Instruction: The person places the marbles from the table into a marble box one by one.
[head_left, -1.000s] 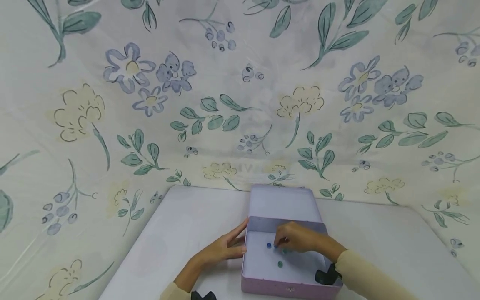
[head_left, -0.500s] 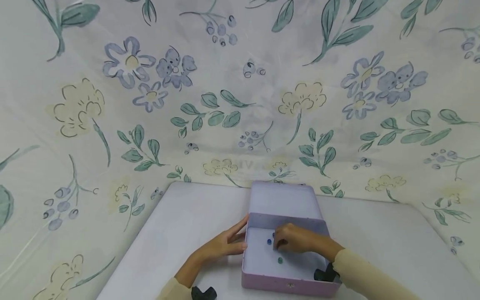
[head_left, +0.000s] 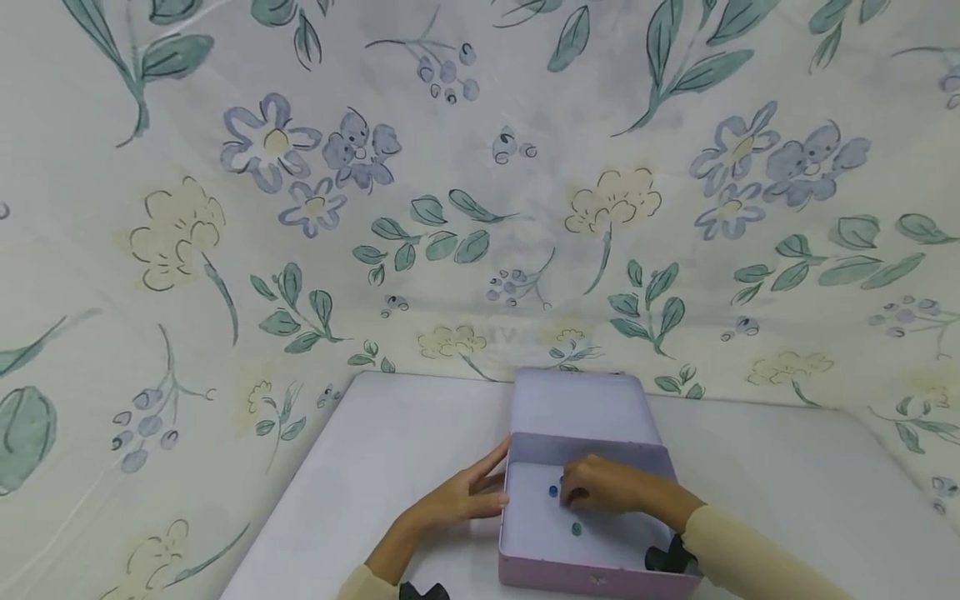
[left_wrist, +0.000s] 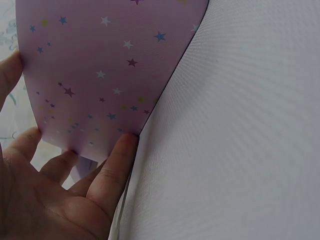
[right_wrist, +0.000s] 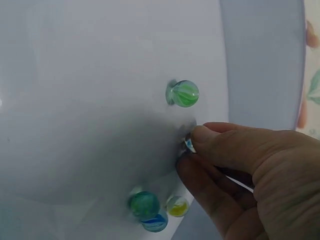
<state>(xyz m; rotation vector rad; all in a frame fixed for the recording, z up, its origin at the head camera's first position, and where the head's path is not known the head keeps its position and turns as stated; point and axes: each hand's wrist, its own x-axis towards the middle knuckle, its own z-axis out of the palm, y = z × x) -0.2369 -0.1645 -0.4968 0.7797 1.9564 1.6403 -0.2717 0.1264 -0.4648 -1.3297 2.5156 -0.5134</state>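
Note:
The left hand (head_left: 459, 502) rests against the left side of an opened lilac box (head_left: 600, 575); in the left wrist view its fingertips touch the star-printed pink wall (left_wrist: 100, 75). Inside the box, the right hand (head_left: 611, 486) pinches a small glass marble (right_wrist: 189, 143) between thumb and fingers. Near it in the right wrist view lie a light green marble (right_wrist: 185, 94), a darker green one (right_wrist: 144, 205), a blue one (right_wrist: 155, 223) and a yellow one (right_wrist: 177, 206). From the head, a blue marble (head_left: 553, 491) and a green marble (head_left: 576, 529) show on the box floor.
The box's lid (head_left: 581, 404) lies back toward the wall. A white tabletop (head_left: 427, 400) extends around the box, and a flower-printed sheet (head_left: 480, 192) hangs behind it. Dark devices are strapped at both wrists.
The head view has shifted slightly. A greenish marble beside the right fingers one second ago is now out of sight at the hand. The left hand has stayed at the box's side.

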